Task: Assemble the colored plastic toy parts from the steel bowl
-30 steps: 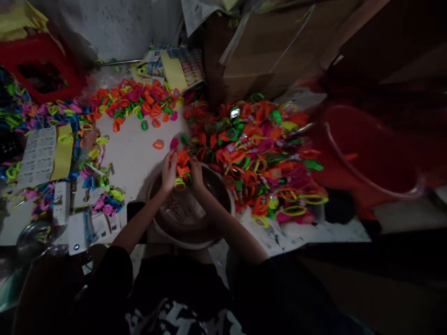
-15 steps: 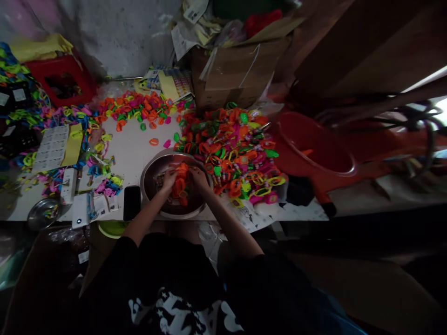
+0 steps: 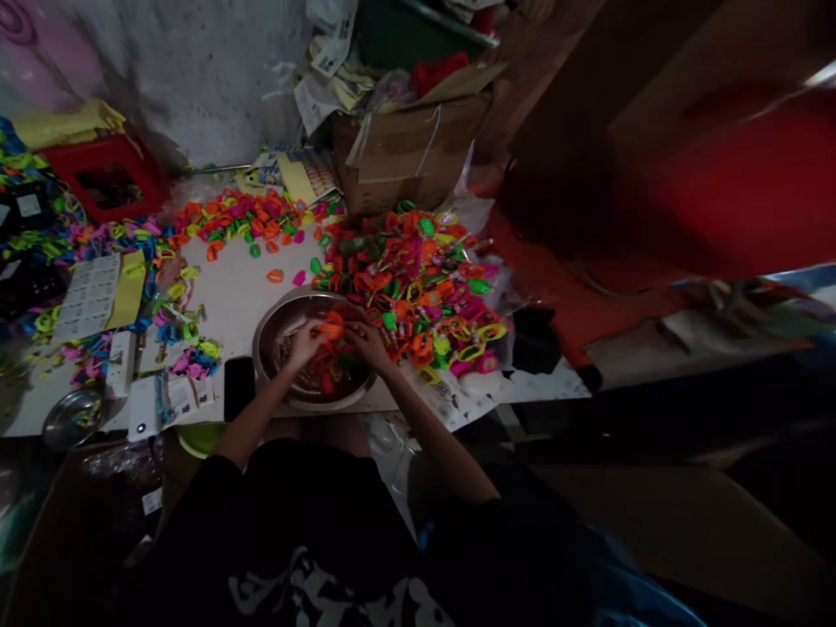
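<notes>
My left hand is closed over a metal bowl, its fingertips pinching an orange plastic toy watch. My right hand is on the other side of the bowl with its fingers curled in. What lies in those fingers is too dark and small to make out. More orange and green pieces lie in the bowl below the hands. Right beside the bowl spreads a heap of orange, green, yellow and pink toy watches.
A black phone and a white box lie left of the bowl. Loose coloured pieces cover the table's back. A cardboard box stands behind the heap. At right, a blurred red tub hangs above a red surface.
The red tub at right has risen and moved away from the heap. The orange cluster between my hands has come apart, with one piece now at my left fingertips. The view has shifted slightly.
</notes>
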Demonstrator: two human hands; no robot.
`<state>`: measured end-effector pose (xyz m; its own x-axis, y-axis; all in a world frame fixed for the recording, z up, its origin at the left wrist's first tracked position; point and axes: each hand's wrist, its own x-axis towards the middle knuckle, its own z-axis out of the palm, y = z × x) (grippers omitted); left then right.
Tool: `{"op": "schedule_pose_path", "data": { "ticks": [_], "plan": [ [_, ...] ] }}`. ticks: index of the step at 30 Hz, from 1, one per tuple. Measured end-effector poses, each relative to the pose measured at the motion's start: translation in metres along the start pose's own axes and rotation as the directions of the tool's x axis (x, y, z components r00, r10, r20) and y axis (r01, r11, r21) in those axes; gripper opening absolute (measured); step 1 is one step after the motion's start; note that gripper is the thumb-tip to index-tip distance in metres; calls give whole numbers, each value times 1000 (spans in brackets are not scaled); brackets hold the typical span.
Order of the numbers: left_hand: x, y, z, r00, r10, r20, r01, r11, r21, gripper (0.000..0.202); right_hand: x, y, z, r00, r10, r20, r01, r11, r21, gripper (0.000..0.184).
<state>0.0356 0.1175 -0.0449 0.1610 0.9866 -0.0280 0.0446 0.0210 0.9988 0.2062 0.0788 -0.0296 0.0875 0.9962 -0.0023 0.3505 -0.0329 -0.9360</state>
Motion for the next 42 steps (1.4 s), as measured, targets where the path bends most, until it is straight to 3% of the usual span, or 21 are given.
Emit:
{"op": "schedule_pose_path", "data": {
  "ticks": [7,11,15,18,22,26,31,36,39,42],
  "plan": [
    [-20,29,0,991,-70,115,85,987,-135,19,-16,-23,-9,998,-66,-1,66,991,114,34],
    [-35,47,5,988,-79,130,107,970,-220,23,-30,-35,-9,997,-69,36,62,984,165,36],
    [-48,66,9,985,-71,154,119,939,-323,28,-45,-48,-11,998,-53,-37,60,976,210,34],
    [-56,78,11,979,-85,183,165,859,-484,31,-55,-58,-15,994,-20,-109,48,965,259,35],
    [-64,91,10,991,-57,119,115,820,-561,29,-69,-68,-20,988,40,-150,16,937,350,36],
    [-73,104,8,1000,0,28,14,858,-513,27,-83,-70,-19,992,-28,-126,61,961,268,33],
    [-83,113,7,999,40,-8,-39,901,-432,25,-96,-74,-10,993,-69,-92,87,976,198,33],
    [-86,113,5,961,277,-24,-275,933,-230,23,-100,-89,-12,986,0,-165,26,988,154,38],
    [-89,114,3,910,412,33,-406,906,-121,18,-103,-97,-18,994,109,-31,-98,965,244,45],
    [-95,120,2,876,468,116,-472,881,14,12,-105,-104,-24,977,180,118,-211,908,361,48]
  ]
}}
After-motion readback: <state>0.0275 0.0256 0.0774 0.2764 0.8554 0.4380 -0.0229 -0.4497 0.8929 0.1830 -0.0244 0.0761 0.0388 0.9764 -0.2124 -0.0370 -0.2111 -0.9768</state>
